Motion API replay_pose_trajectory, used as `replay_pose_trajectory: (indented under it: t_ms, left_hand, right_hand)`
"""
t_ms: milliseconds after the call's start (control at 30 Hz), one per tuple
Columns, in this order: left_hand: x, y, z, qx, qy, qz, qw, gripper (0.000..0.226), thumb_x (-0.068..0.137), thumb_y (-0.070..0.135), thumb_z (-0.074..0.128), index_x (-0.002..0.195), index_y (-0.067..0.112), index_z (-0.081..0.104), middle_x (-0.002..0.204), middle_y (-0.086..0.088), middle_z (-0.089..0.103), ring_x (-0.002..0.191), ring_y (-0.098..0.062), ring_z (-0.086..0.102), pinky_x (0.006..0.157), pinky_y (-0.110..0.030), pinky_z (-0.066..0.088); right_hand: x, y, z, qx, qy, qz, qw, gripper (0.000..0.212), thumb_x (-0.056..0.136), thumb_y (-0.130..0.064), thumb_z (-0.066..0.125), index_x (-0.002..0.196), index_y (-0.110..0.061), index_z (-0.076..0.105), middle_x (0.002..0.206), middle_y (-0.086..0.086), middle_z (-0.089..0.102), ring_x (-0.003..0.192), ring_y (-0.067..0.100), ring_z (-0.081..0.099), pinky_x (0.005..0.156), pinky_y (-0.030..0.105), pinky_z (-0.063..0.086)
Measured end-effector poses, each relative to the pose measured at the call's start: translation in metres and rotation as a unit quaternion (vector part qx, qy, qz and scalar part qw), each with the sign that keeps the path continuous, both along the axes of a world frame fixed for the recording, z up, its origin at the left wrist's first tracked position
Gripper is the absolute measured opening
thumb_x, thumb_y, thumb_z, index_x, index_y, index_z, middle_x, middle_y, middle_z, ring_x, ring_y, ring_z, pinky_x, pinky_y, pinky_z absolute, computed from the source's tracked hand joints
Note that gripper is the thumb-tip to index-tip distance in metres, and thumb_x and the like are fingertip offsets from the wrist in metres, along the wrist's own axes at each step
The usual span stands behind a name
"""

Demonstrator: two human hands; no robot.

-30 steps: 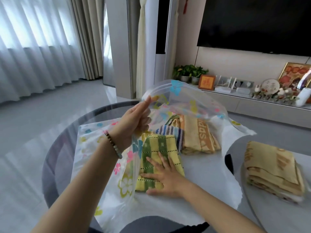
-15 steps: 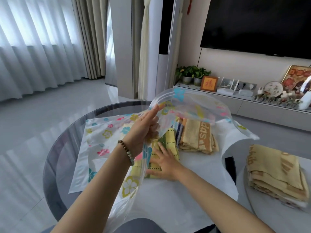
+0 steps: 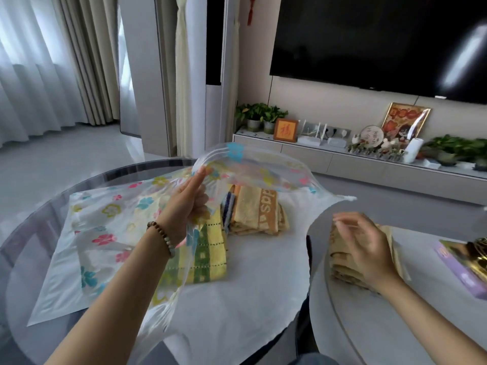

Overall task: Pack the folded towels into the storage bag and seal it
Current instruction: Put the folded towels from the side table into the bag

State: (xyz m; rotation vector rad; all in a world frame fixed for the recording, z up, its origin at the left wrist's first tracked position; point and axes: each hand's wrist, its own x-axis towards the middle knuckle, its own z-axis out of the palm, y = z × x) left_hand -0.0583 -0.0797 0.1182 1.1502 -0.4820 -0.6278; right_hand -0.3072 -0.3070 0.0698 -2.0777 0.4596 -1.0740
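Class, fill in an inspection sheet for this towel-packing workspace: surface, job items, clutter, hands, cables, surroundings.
Surface: round glass table; pale second tabletop at right.
Job's things: flowered storage bag unsealed, mouth lifted; inside, yellow-green checked towel, striped towel, tan lettered towel; tan towel stack outside.
Clutter: purple-and-gold box.
Hands: left hand pinches the bag's upper flap; right hand on the stack, blurred.
Cables: one wire below the television.
Surroundings: curtains, potted plants, ornaments.
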Motion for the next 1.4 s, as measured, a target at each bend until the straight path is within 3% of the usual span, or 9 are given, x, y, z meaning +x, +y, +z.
replay_pose_trajectory:
  t_ms: [133, 233, 400, 500, 767, 967, 1133, 1267, 1400]
  left_hand:
    - [0.002, -0.009, -0.002, 0.003, -0.004, 0.013, 1.0, 0.03, 0.075, 0.056, 0.061, 0.079, 0.028, 0.053, 0.048, 0.01, 0.028, 0.04, -0.005, 0.024, 0.035, -0.015, 0.027]
    - [0.003, -0.014, -0.005, 0.023, -0.014, 0.015, 1.0, 0.035, 0.075, 0.06, 0.058, 0.07, 0.027, 0.048, 0.047, 0.011, 0.028, 0.038, -0.005, 0.025, 0.034, -0.015, 0.029]
    - [0.008, -0.018, -0.009, 0.027, 0.012, 0.02, 0.999, 0.034, 0.074, 0.062, 0.057, 0.067, 0.029, 0.057, 0.046, 0.012, 0.026, 0.036, -0.005, 0.022, 0.031, -0.013, 0.024]
    - [0.007, -0.021, -0.011, 0.021, 0.011, 0.019, 1.0, 0.027, 0.079, 0.06, 0.055, 0.08, 0.035, 0.066, 0.047, 0.011, 0.026, 0.035, -0.003, 0.023, 0.031, -0.012, 0.023]
    - [0.003, -0.024, -0.014, 0.026, 0.011, 0.014, 1.0, 0.042, 0.076, 0.06, 0.056, 0.108, 0.033, 0.061, 0.046, 0.011, 0.027, 0.035, -0.002, 0.024, 0.029, -0.013, 0.025]
    - [0.001, -0.02, -0.011, 0.043, 0.001, 0.006, 0.999, 0.034, 0.075, 0.061, 0.057, 0.082, 0.029, 0.052, 0.043, 0.011, 0.029, 0.034, -0.004, 0.025, 0.031, -0.013, 0.026]
    - [0.0, -0.012, -0.005, 0.062, -0.011, 0.005, 0.998, 0.036, 0.076, 0.06, 0.056, 0.068, 0.028, 0.043, 0.043, 0.011, 0.028, 0.034, -0.004, 0.024, 0.031, -0.013, 0.027]
    - [0.0, -0.004, 0.001, 0.057, -0.009, 0.008, 0.998, 0.033, 0.077, 0.056, 0.057, 0.069, 0.025, 0.048, 0.049, 0.01, 0.028, 0.036, -0.004, 0.025, 0.031, -0.013, 0.028]
    - [0.003, 0.007, 0.012, 0.011, -0.014, -0.002, 1.0, 0.024, 0.079, 0.051, 0.058, 0.081, 0.028, 0.066, 0.049, 0.011, 0.025, 0.037, -0.002, 0.023, 0.031, -0.012, 0.025]
  right_hand:
    - [-0.012, -0.058, -0.038, 0.166, 0.034, -0.185, 0.968, 0.005, 0.088, -0.006, 0.062, 0.093, -0.006, 0.064, 0.099, 0.018, 0.066, 0.097, 0.032, 0.062, 0.067, 0.001, 0.042]
    - [-0.005, -0.084, -0.068, 0.244, 0.135, -0.238, 0.93, 0.027, 0.086, -0.005, 0.065, 0.109, 0.007, 0.058, 0.118, 0.025, 0.061, 0.109, 0.038, 0.056, 0.079, 0.023, 0.039]
    - [0.022, -0.094, -0.082, 0.234, 0.334, -0.27, 0.872, 0.108, 0.07, -0.067, 0.066, 0.148, -0.009, 0.019, 0.151, 0.017, 0.03, 0.135, 0.037, 0.032, 0.105, 0.044, 0.031]
    - [0.037, -0.101, -0.08, 0.248, 0.415, -0.304, 0.821, 0.127, 0.063, -0.077, 0.062, 0.151, -0.016, -0.007, 0.159, 0.017, 0.002, 0.144, 0.042, 0.008, 0.113, 0.054, 0.017]
    - [0.029, -0.111, -0.099, 0.165, 0.437, -0.351, 0.811, 0.065, 0.089, -0.045, 0.051, 0.14, -0.012, 0.029, 0.147, 0.02, 0.029, 0.13, 0.042, 0.033, 0.104, 0.047, 0.034]
    - [-0.015, -0.115, -0.083, 0.275, 0.154, -0.254, 0.914, 0.03, 0.089, -0.028, 0.062, 0.11, -0.007, 0.063, 0.112, 0.011, 0.065, 0.092, 0.026, 0.059, 0.079, 0.03, 0.043]
    - [-0.049, -0.099, -0.034, 0.314, 0.02, -0.213, 0.925, 0.022, 0.084, -0.022, 0.07, 0.095, -0.004, 0.067, 0.079, 0.005, 0.06, 0.074, 0.021, 0.053, 0.06, 0.029, 0.04]
    - [-0.051, -0.048, 0.025, 0.383, -0.002, -0.039, 0.923, 0.024, 0.078, -0.025, 0.07, 0.098, -0.012, 0.069, 0.1, 0.008, 0.072, 0.091, 0.024, 0.066, 0.076, 0.032, 0.05]
    - [-0.024, 0.021, 0.063, 0.424, 0.064, 0.147, 0.891, 0.04, 0.069, -0.032, 0.07, 0.104, -0.011, 0.071, 0.099, 0.007, 0.076, 0.089, 0.019, 0.072, 0.068, 0.025, 0.057]
